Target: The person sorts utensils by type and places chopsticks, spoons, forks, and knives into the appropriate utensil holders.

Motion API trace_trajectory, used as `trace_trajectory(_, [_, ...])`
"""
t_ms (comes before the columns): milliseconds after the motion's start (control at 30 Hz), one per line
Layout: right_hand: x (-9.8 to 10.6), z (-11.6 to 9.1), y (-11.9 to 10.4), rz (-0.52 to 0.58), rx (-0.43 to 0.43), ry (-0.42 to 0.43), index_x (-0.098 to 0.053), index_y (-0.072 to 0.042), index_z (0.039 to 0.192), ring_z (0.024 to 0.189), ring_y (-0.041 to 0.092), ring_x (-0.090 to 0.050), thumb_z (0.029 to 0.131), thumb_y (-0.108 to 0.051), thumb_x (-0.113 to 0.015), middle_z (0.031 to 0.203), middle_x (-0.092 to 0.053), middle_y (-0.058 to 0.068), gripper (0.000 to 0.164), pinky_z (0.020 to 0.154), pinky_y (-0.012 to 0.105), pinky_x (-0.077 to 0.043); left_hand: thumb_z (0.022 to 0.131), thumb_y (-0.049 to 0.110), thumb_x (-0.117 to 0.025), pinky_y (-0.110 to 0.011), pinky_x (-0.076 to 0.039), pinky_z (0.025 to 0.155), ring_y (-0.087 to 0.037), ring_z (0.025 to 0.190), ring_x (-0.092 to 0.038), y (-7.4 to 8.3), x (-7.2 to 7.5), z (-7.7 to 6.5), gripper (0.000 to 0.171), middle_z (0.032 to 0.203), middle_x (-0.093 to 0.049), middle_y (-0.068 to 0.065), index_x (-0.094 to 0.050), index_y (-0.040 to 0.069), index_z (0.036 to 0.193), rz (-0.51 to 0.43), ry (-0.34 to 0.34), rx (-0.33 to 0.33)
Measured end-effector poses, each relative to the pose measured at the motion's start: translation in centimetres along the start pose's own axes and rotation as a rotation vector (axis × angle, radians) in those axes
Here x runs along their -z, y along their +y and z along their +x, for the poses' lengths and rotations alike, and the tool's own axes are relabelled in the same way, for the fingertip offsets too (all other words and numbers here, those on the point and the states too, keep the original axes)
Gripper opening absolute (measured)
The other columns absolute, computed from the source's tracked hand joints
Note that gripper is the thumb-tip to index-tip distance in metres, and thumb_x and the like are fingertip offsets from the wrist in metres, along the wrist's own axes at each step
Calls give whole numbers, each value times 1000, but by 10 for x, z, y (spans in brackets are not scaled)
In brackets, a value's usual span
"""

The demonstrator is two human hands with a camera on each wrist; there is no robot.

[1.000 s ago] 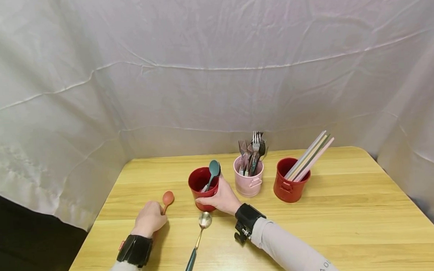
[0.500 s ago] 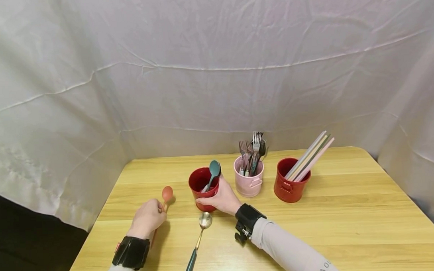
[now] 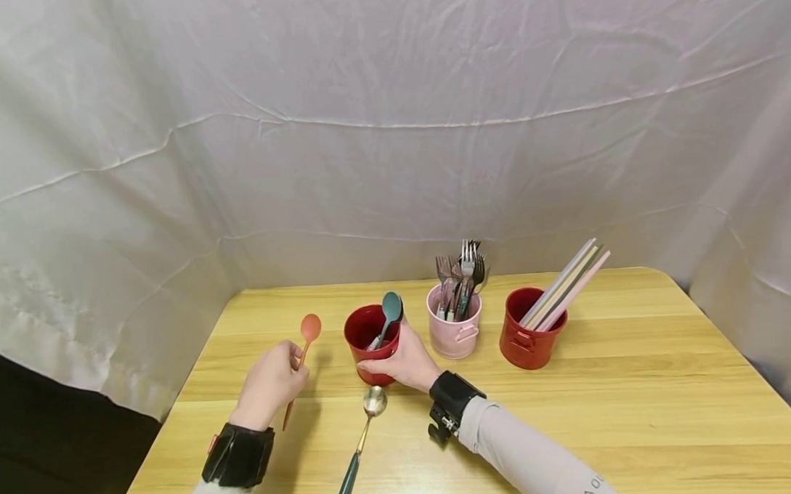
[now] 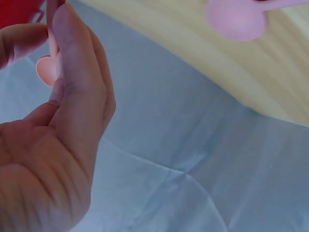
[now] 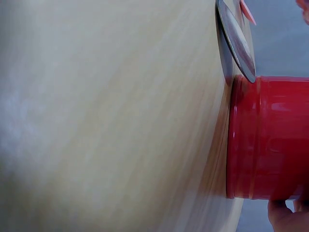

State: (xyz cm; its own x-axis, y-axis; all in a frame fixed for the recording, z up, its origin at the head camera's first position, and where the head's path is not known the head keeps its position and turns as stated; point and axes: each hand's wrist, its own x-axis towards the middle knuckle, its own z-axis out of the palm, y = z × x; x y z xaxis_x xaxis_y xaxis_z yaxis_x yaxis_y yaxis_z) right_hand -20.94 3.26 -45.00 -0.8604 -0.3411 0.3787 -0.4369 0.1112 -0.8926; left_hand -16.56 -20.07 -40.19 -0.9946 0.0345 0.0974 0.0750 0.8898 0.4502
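In the head view my left hand (image 3: pixel 269 382) pinches an orange spoon (image 3: pixel 310 328) by its handle, held above the table with the bowl end up. The left wrist view has this spoon's bowl (image 4: pixel 47 71) partly behind the fingers. My right hand (image 3: pixel 409 357) grips the side of a red bucket (image 3: pixel 372 378), its thumb across the front. A teal spoon (image 3: pixel 392 307) leans inside the bucket, beside other cutlery mostly hidden. In front of the bucket lies a metal spoon (image 3: pixel 375 400) with a dark green handle.
To the right stand a pink bucket (image 3: pixel 452 341) of several forks and another red bucket (image 3: pixel 526 348) holding long pale sticks. A pink spoon (image 4: pixel 236 19) lies on the table in the left wrist view. Grey cloth (image 3: pixel 393 174) hangs behind the table.
My left hand has lifted the orange spoon off the table, raising it upward and tilting its bowl end up. The right hand and the red bucket have stayed in place.
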Motion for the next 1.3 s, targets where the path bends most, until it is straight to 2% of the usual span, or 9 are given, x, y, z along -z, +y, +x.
trace_trajectory(133, [0, 0, 1, 0, 6, 2, -37, -1, 134, 116, 32, -52, 67, -5, -83, 127, -53, 18, 81, 100, 46, -41, 80, 9, -62, -31, -43, 55, -16, 63, -52, 11, 5, 4, 21, 80, -60, -5, -60, 0, 99, -33, 42, -42])
trace_trajectory(333, [-1, 0, 1, -6, 2, 9, -37, -2, 135, 116, 31, -52, 67, -6, -83, 127, -54, 17, 82, 100, 46, -42, 81, 8, -61, -33, -48, 59, -16, 66, -59, 33, 14, 17, 17, 80, -60, -5, -60, 2, 96, -89, 156, -137])
trace_trajectory(533, [-1, 0, 0, 1, 10, 0, -37, -1, 135, 116, 32, -52, 68, -7, -83, 127, -53, 18, 81, 99, 46, -42, 83, 10, -62, -35, -52, 62, -18, 71, -62, 57, 24, 28, 16, 84, -62, -5, -60, 4, 98, -165, 243, -227])
trace_trajectory(700, [0, 0, 0, -2, 15, -3, -36, -1, 135, 115, 33, -52, 68, -7, -83, 127, -53, 18, 81, 98, 46, -43, 85, 10, -63, -32, -55, 64, -16, 74, -63, 75, 29, 34, 16, 89, -63, -4, -59, 6, 99, -285, 310, -294])
trace_trajectory(833, [1, 0, 0, -15, 19, 1, -37, -1, 134, 115, 31, -52, 68, -7, -83, 127, -53, 17, 81, 99, 45, -43, 85, 7, -64, -29, -56, 65, -15, 76, -63, 85, 29, 38, 15, 91, -63, -4, -59, 6, 99, -400, 361, -347])
trace_trajectory(900, [1, 0, 0, -22, 18, 4, -37, 0, 134, 115, 31, -52, 68, -7, -83, 126, -53, 17, 81, 99, 45, -43, 84, 6, -64, -30, -56, 65, -16, 76, -63, 88, 29, 39, 15, 91, -63, -4, -59, 6, 99, -429, 382, -374])
trace_trajectory(1067, [1, 0, -2, -27, 12, 4, -37, 0, 134, 114, 32, -53, 68, -7, -83, 126, -54, 18, 80, 99, 45, -43, 85, 6, -65, -34, -57, 67, -19, 78, -64, 90, 21, 42, 16, 91, -63, -6, -59, 4, 99, -460, 368, -408])
trace_trajectory(1300, [0, 0, -1, -41, 0, 7, -37, 0, 134, 112, 31, -54, 68, -7, -83, 124, -54, 17, 81, 97, 44, -44, 84, 5, -66, -31, -57, 65, -18, 76, -64, 89, 4, 43, 15, 91, -64, -5, -60, 5, 98, -474, 292, -391])
